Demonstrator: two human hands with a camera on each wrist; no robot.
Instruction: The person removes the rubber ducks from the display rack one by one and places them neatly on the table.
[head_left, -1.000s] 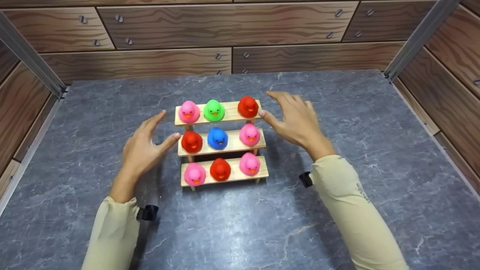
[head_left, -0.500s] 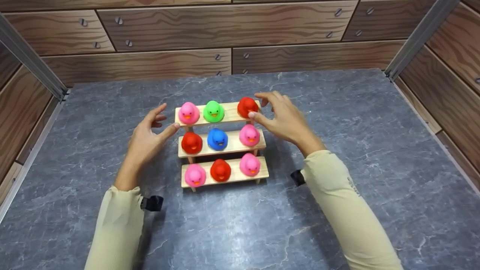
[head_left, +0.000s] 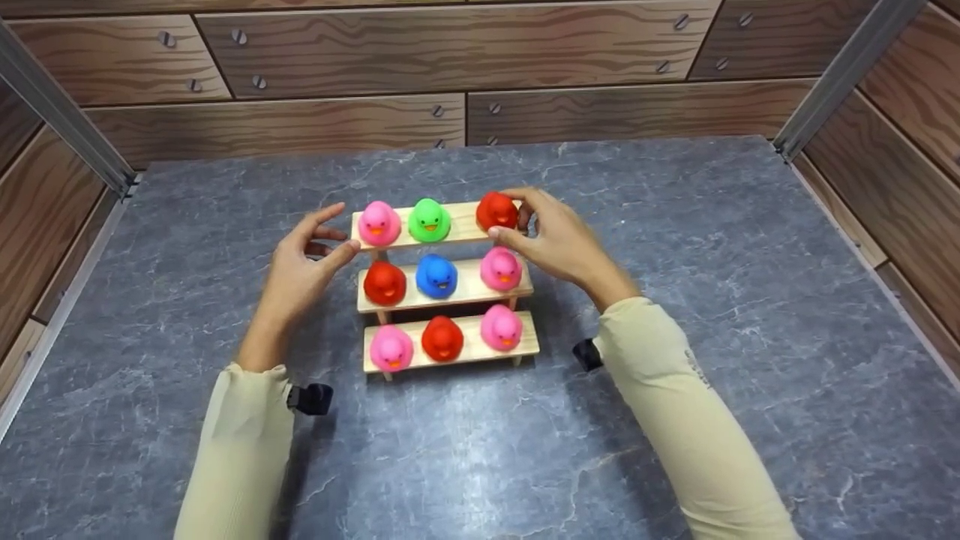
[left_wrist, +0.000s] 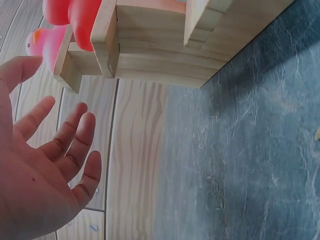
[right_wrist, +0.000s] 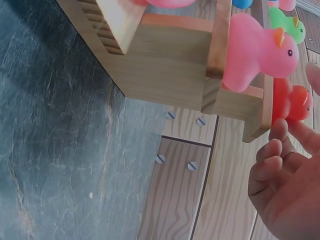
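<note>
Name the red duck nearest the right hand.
The top-shelf red duck, the right hand around it; the middle-shelf red duck and bottom-shelf red duck are farther away.

L hand (head_left: 298, 264) open-ish; R hand (head_left: 559, 238) curled

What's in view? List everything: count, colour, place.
Tiered stand: 1, pale, centre
Pink ducks: 4, pink, top left, middle right, both bottom ends
Red ducks: 3, red, top right, middle left, bottom centre
Green duck: 1, green, top centre
Blue duck: 1, blue, middle centre
Table: 1, grey, beneath
Wall panels: several, brown, back, sides
Metal posts: 2, grey, back corners
Wrist cameras: 2, black, wrists
Sleeves: 2, beige, forearms
Left hand: 1, by stand's top left
Right hand: 1, around top right red duck
</note>
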